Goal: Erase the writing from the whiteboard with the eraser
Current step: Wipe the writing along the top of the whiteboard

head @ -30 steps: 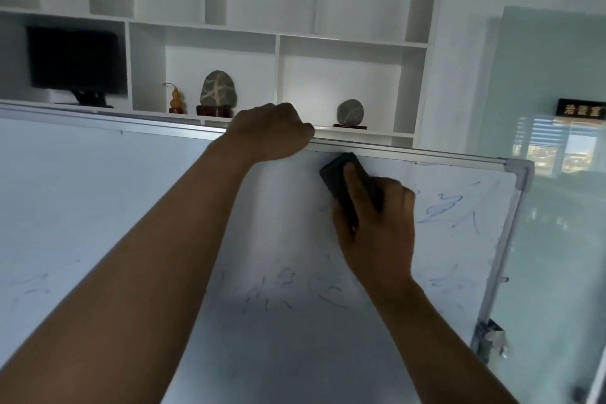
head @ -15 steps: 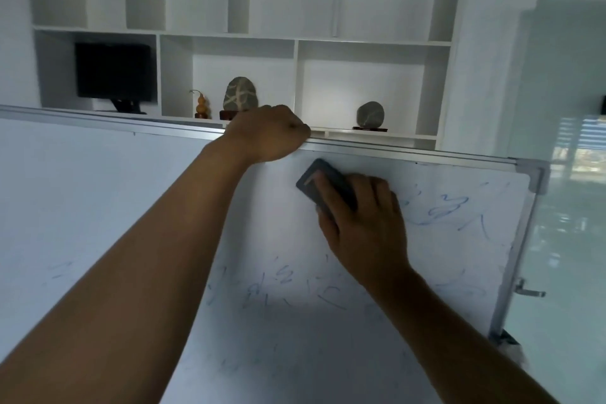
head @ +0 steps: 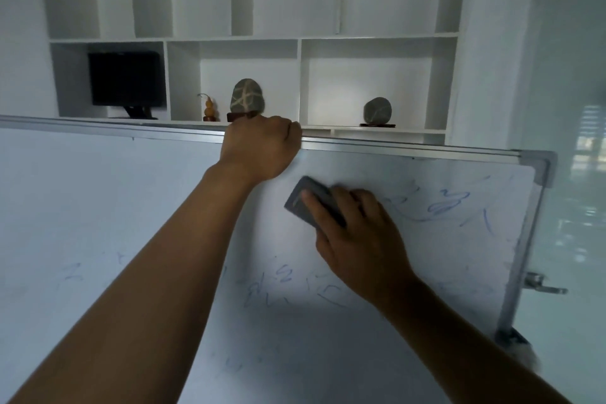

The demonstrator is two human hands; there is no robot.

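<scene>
under the right hand the fingers lie flat along the dark eraser, gripping it against the whiteboard; its long axis tilts up-left. blue writing lies just right of the knuckles, fainter marks below the wrist. left hand curls clamped over the top frame.

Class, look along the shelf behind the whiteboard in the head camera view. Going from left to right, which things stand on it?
Black monitor → small orange gourd → large veined stone on its stand → smaller grey stone on its stand.
</scene>
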